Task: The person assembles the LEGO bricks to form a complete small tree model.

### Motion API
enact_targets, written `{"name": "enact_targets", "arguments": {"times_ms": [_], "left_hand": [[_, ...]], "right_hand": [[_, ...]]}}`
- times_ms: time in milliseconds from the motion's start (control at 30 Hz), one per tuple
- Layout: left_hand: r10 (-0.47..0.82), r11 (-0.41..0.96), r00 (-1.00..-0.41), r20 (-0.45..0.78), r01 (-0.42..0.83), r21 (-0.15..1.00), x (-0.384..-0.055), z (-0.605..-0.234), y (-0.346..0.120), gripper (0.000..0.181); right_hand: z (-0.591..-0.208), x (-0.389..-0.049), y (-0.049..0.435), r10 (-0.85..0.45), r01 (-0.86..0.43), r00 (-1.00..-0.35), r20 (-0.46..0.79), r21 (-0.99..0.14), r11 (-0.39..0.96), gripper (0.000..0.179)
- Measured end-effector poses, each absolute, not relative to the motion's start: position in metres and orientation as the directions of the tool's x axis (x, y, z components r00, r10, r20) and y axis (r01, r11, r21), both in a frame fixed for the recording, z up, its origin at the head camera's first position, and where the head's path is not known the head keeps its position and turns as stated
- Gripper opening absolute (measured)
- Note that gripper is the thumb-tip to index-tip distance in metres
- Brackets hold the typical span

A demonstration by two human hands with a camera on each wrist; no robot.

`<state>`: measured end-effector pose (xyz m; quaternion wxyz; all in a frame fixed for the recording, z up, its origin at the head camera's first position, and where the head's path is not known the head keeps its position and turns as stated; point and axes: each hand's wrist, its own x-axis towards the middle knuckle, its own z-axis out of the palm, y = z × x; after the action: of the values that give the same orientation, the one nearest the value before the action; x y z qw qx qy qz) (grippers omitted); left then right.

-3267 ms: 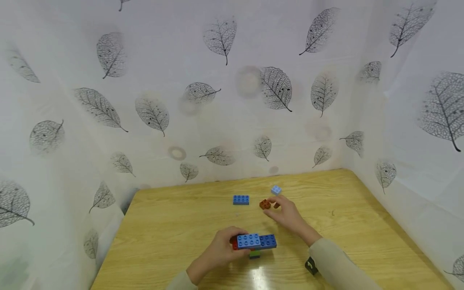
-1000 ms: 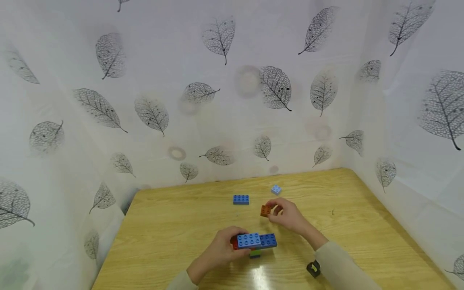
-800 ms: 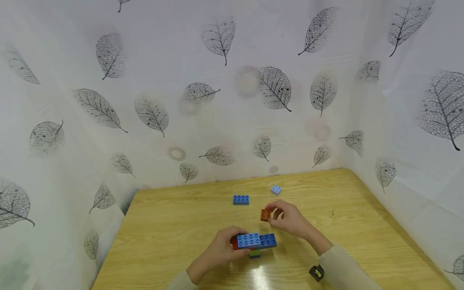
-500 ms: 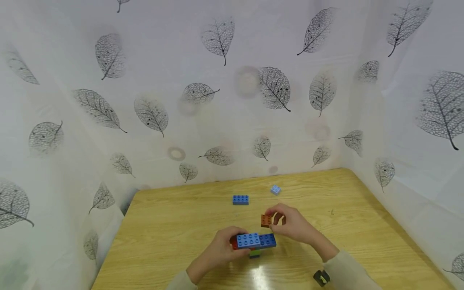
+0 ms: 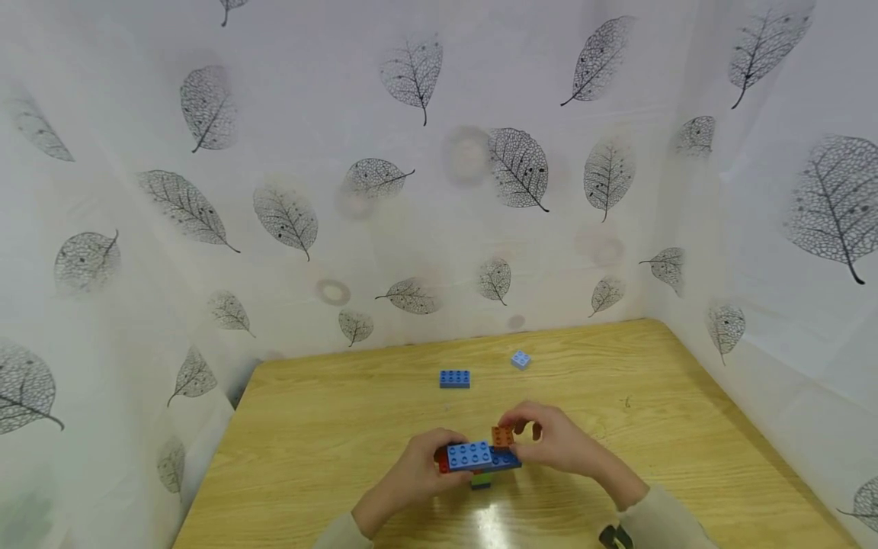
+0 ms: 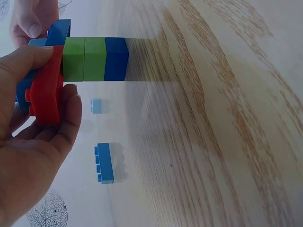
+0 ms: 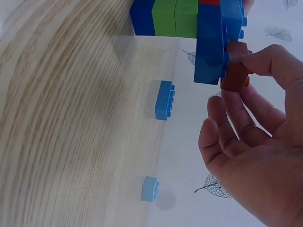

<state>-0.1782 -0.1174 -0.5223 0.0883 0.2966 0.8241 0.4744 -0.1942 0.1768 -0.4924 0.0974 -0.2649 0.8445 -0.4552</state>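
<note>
My left hand (image 5: 414, 473) grips the red brick (image 6: 46, 90) of a toy-brick build, thumb on one side and fingers on the other. Below the red brick, two green bricks (image 6: 75, 59) and a dark blue brick (image 6: 116, 59) form a column down to the table. A light blue brick (image 5: 469, 455) lies on top, with a blue brick (image 7: 208, 52) jutting out to the right. Between thumb and fingers, my right hand (image 5: 555, 442) pinches an orange-brown brick (image 7: 234, 75) against the blue brick's studded side. Whether its studs are pressed home I cannot tell.
Farther back on the wooden table (image 5: 343, 404) lie a long blue brick (image 5: 455, 379) and a small light blue brick (image 5: 520, 360). A leaf-printed white curtain (image 5: 439, 229) encloses the back and sides. A black object (image 5: 615, 536) shows by the right sleeve.
The right hand has picked up the orange-brown brick from the table and brought it nearer, onto the right part of the build. The left hand and build have stayed in place.
</note>
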Motion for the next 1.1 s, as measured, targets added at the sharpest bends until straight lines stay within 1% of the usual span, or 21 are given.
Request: {"name": "enact_targets", "arguments": {"times_ms": [400, 667, 900, 1100], "left_hand": [[0.562, 0.366, -0.816, 0.133, 0.390, 0.845, -0.178, -0.521, -0.116, 0.038], [0.562, 0.355, -0.817, 0.127, 0.377, 0.856, -0.177, -0.521, -0.116, 0.037], [0.566, 0.371, -0.813, 0.136, 0.398, 0.839, -0.178, -0.522, -0.116, 0.038], [0.569, 0.374, -0.810, 0.146, 0.413, 0.831, -0.178, -0.521, -0.117, 0.038]], "right_hand": [[-0.491, -0.188, 0.175, -0.598, -0.413, -0.797, 0.086, -0.800, 0.436, 0.033], [-0.493, -0.187, 0.175, -0.598, -0.423, -0.795, 0.101, -0.799, 0.428, 0.031], [-0.490, -0.183, 0.172, -0.588, -0.419, -0.800, 0.124, -0.816, 0.398, 0.027], [-0.488, -0.181, 0.172, -0.597, -0.448, -0.789, 0.147, -0.803, 0.393, 0.026]]}}
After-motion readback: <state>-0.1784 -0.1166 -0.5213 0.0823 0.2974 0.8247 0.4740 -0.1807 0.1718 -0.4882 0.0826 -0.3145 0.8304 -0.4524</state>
